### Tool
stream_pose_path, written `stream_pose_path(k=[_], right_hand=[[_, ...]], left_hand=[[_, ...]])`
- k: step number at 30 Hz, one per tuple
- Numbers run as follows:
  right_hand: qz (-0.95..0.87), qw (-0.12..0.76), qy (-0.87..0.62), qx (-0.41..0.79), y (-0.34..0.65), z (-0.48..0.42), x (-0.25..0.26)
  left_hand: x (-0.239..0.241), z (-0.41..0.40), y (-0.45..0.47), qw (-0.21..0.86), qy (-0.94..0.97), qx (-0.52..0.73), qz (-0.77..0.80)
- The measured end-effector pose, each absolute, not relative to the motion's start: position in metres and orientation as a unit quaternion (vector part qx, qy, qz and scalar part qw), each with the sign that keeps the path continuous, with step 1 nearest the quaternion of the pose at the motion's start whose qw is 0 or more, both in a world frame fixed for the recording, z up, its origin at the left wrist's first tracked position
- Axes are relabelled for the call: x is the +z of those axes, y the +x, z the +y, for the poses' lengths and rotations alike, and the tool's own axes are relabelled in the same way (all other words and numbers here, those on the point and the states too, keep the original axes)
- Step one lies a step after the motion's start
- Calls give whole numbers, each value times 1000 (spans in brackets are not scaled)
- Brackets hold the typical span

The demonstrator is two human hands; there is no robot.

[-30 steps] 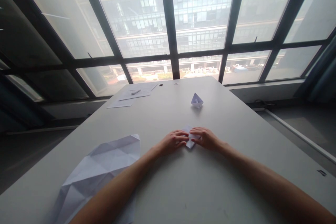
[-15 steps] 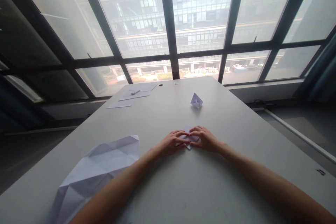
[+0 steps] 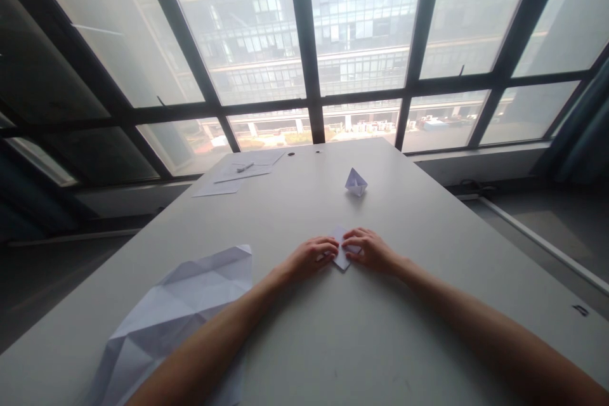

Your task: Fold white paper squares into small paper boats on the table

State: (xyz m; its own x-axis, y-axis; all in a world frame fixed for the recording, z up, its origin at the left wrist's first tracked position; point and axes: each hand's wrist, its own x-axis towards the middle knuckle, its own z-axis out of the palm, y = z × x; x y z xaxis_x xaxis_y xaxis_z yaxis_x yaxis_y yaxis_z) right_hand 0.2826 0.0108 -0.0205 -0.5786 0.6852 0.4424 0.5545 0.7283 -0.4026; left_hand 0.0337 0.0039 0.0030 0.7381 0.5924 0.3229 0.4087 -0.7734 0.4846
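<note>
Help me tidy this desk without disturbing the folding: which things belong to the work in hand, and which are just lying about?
In hand:
small folded paper, pressed flat by the left hand and right hand

Lying about:
paper boat
large creased sheet
flat sheets with a pen

An office: a long grey table (image 3: 428,247) before tall windows (image 3: 361,32) facing office blocks.

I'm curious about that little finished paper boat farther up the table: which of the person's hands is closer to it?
The right hand is nearer. The paper boat sits beyond it, slightly to its left. The left hand lies farther off, with the boat up and to its right.
</note>
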Motion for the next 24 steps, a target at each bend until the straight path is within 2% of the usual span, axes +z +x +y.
stream_pose_path(k=[13,24], right_hand=[[-886,320,-305,138,282,6,-14],[-888,308,-329,94,281,9,-20]], left_hand=[[-7,12,29,127,923,125,342],[-11,12,28,106,921,140,347]])
